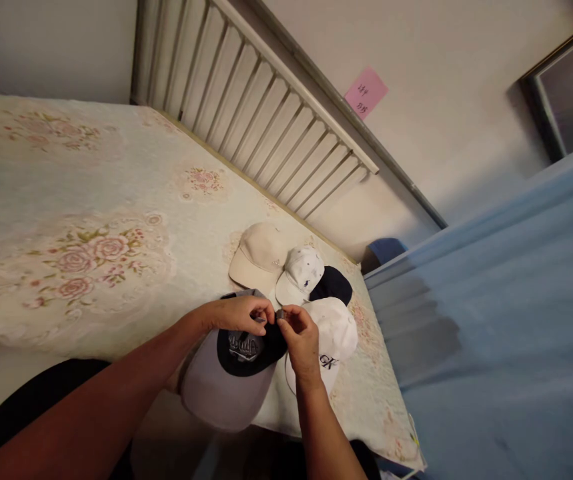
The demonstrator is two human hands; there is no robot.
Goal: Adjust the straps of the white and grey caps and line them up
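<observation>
A grey baseball cap is upside down in front of me, its brim toward me and its dark inner band and embroidered lettering showing. My left hand reaches over it, thumb and fingers closed on what looks like part of its back strap. Just to the right, my right hand pinches a small grey piece of that strap. Beside my right hand sits a white cap with black letters. Behind are a beige cap, a smaller white cap and a dark navy cap.
The caps lie on a table or bed covered with floral cloth. Along the far side stands a white radiator. A blue curtain hangs at right. A pink note and a framed picture are on the wall.
</observation>
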